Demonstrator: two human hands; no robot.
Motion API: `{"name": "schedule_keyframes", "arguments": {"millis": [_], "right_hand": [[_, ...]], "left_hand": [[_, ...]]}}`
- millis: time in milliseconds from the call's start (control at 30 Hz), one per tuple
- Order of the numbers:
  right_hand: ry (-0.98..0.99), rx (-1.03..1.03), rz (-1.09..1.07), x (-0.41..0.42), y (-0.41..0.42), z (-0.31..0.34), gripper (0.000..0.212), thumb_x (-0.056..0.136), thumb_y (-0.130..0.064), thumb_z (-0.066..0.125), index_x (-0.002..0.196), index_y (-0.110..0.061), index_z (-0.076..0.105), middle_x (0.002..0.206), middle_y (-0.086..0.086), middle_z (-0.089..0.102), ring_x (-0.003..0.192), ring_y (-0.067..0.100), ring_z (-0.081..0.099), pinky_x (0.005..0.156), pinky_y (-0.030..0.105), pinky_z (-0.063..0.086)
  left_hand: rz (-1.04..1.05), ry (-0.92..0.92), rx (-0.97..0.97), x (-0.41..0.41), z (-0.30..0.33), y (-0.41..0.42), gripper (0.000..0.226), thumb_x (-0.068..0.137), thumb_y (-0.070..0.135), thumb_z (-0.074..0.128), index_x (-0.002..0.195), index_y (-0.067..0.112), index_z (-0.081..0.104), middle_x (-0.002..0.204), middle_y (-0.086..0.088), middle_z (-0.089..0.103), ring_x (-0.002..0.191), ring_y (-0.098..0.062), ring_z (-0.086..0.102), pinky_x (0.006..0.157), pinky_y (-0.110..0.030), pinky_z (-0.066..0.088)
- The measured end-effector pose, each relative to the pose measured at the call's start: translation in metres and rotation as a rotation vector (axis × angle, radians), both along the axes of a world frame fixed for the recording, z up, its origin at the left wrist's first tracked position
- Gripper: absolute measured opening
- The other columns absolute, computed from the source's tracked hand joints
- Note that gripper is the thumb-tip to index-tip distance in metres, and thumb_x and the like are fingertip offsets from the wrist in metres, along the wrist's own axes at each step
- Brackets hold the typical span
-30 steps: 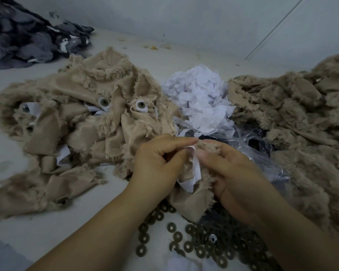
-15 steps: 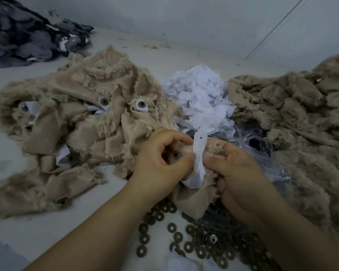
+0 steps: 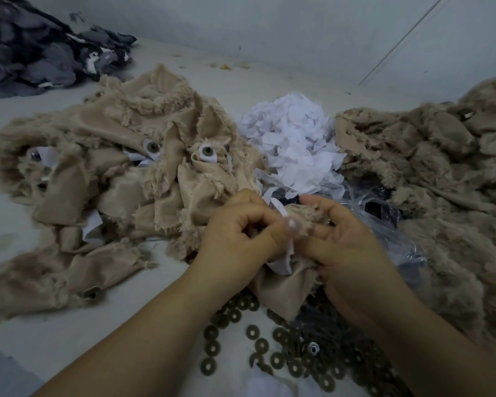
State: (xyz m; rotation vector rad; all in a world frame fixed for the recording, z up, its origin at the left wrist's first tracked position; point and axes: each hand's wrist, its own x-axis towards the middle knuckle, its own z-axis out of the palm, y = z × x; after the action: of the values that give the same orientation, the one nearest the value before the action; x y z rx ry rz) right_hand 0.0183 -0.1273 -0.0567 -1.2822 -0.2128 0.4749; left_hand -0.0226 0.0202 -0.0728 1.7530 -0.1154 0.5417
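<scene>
My left hand (image 3: 235,236) and my right hand (image 3: 347,245) meet over a tan plush fabric piece (image 3: 281,287) held at the middle of the view. A white paper strip (image 3: 284,262) lies against the fabric between my fingers. The left thumb and fingers pinch the fabric and strip. The fingers of my right hand curl round the fabric's fuzzy edge, where something small and pale shows, blurred. The part of the fabric under my palms is hidden.
A heap of tan plush pieces (image 3: 121,179) with plastic eyes (image 3: 206,152) lies at left, another tan heap (image 3: 430,179) at right. White paper scraps (image 3: 295,138) pile behind my hands. Several dark washers (image 3: 252,332) and a clear plastic bag (image 3: 384,224) lie near me. Dark grey fabric (image 3: 32,50) fills the far left.
The white strip, raised upright half a second ago, now lies lower against the fabric. My left fingers have curled tighter and my right hand has shifted slightly right.
</scene>
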Motion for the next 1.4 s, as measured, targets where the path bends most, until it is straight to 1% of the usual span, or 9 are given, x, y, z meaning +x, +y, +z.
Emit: {"name": "schedule_keyframes", "arguments": {"millis": [67, 133, 267, 400, 500, 667, 1100, 1267, 1400], "right_hand": [[-0.082, -0.064, -0.005, -0.002, 0.001, -0.003, 0.060, 0.071, -0.002, 0.078, 0.123, -0.019, 0.053, 0.100, 0.013, 0.077, 0.091, 0.028, 0.075, 0.071, 0.031, 0.061], [-0.127, -0.090, -0.033, -0.002, 0.002, -0.004, 0.054, 0.075, 0.001, 0.076, 0.121, -0.020, 0.054, 0.101, 0.010, 0.077, 0.093, 0.026, 0.075, 0.075, 0.032, 0.061], [-0.012, 0.006, -0.101, 0.001, 0.002, -0.002, 0.043, 0.079, -0.001, 0.072, 0.117, -0.015, 0.057, 0.098, 0.011, 0.077, 0.089, 0.026, 0.075, 0.069, 0.030, 0.061], [0.132, 0.129, -0.084, 0.001, 0.002, 0.000, 0.032, 0.072, -0.019, 0.071, 0.100, -0.007, 0.061, 0.093, 0.016, 0.074, 0.079, 0.025, 0.072, 0.065, 0.034, 0.061], [0.125, 0.183, -0.118, 0.001, 0.001, 0.001, 0.026, 0.073, -0.018, 0.068, 0.095, -0.009, 0.057, 0.088, 0.016, 0.071, 0.075, 0.024, 0.070, 0.066, 0.036, 0.062], [0.129, 0.298, -0.134, 0.000, 0.002, 0.007, 0.052, 0.068, -0.007, 0.065, 0.118, 0.001, 0.053, 0.093, 0.018, 0.075, 0.079, 0.027, 0.075, 0.063, 0.034, 0.062], [0.007, 0.256, -0.117, -0.001, 0.005, 0.004, 0.052, 0.070, -0.007, 0.063, 0.119, 0.005, 0.048, 0.098, 0.021, 0.072, 0.086, 0.029, 0.072, 0.075, 0.038, 0.062], [-0.047, 0.215, -0.125, -0.001, 0.003, 0.001, 0.023, 0.077, 0.004, 0.061, 0.094, -0.008, 0.051, 0.084, 0.013, 0.071, 0.076, 0.023, 0.070, 0.068, 0.033, 0.060], [-0.095, 0.143, -0.145, 0.000, 0.002, -0.004, 0.028, 0.089, 0.014, 0.051, 0.084, -0.013, 0.053, 0.086, 0.017, 0.063, 0.076, 0.026, 0.064, 0.066, 0.034, 0.058]], "left_hand": [[0.043, 0.040, 0.002, 0.002, 0.000, -0.001, 0.034, 0.073, 0.039, 0.081, 0.066, 0.009, 0.068, 0.077, -0.009, 0.059, 0.073, -0.015, 0.057, 0.068, -0.023, 0.047], [0.049, 0.046, -0.054, 0.004, -0.002, 0.000, 0.020, 0.080, 0.016, 0.078, 0.068, 0.003, 0.070, 0.077, -0.012, 0.060, 0.074, -0.019, 0.058, 0.070, -0.027, 0.048], [-0.007, 0.077, -0.272, 0.004, -0.002, 0.005, 0.006, 0.085, 0.002, 0.070, 0.081, 0.000, 0.073, 0.082, -0.018, 0.066, 0.073, -0.023, 0.063, 0.069, -0.030, 0.054], [0.036, 0.114, -0.327, 0.006, -0.005, 0.002, 0.006, 0.081, 0.001, 0.074, 0.087, 0.003, 0.073, 0.091, -0.020, 0.070, 0.084, -0.036, 0.066, 0.078, -0.042, 0.057], [0.025, 0.102, -0.363, 0.005, -0.007, 0.000, 0.004, 0.082, 0.001, 0.074, 0.084, 0.005, 0.073, 0.085, -0.019, 0.072, 0.077, -0.028, 0.068, 0.073, -0.038, 0.059], [-0.054, 0.068, -0.413, 0.001, -0.005, -0.005, 0.014, 0.083, 0.000, 0.071, 0.088, 0.011, 0.076, 0.086, -0.005, 0.077, 0.079, -0.015, 0.073, 0.069, -0.021, 0.056], [-0.053, 0.060, -0.392, -0.001, -0.006, -0.009, 0.011, 0.086, 0.002, 0.070, 0.089, 0.012, 0.074, 0.087, -0.005, 0.076, 0.084, -0.021, 0.073, 0.074, -0.030, 0.058], [-0.223, 0.107, -0.550, -0.001, -0.002, -0.007, 0.004, 0.082, 0.013, 0.072, 0.082, 0.016, 0.075, 0.083, -0.004, 0.072, 0.081, -0.017, 0.068, 0.075, -0.025, 0.053], [-0.240, 0.133, -0.560, -0.001, -0.004, -0.006, 0.004, 0.077, 0.011, 0.070, 0.080, 0.010, 0.072, 0.083, -0.010, 0.071, 0.080, -0.022, 0.068, 0.073, -0.028, 0.056]]}}
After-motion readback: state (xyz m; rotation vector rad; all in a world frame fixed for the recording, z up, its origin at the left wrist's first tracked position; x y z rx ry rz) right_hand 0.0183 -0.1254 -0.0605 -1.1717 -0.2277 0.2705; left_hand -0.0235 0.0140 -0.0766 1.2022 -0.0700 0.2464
